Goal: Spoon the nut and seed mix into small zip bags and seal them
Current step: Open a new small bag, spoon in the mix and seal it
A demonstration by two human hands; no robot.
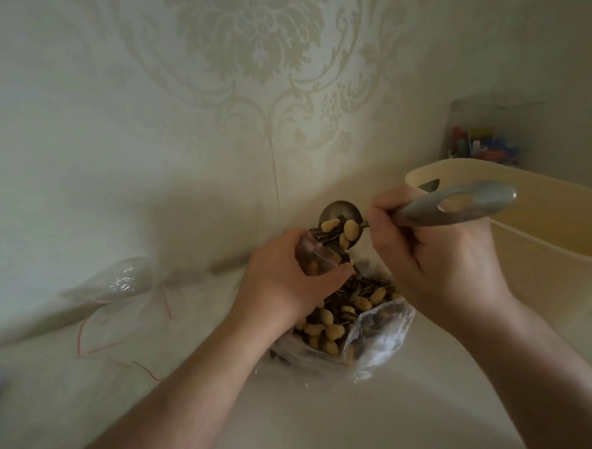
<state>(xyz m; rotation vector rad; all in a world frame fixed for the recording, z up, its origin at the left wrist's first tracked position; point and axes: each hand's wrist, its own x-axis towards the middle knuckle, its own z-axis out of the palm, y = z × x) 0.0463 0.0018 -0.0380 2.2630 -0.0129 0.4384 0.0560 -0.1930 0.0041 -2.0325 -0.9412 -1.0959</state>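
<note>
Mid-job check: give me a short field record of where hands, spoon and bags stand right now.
left hand: holds small bag open
right hand: grips spoon by handle
spoon: loaded with nuts and seeds, tipped at small bag's mouth
big bag: open under the hands, mix inside
spare bags: lying left, empty
tub: right of hands

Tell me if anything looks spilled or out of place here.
Nothing clearly spilled. The spoon tips nuts and seeds into the small zip bag held by the left hand, directly above the big open bag of mix. Some pieces look mid-fall, but over that bag.
</note>
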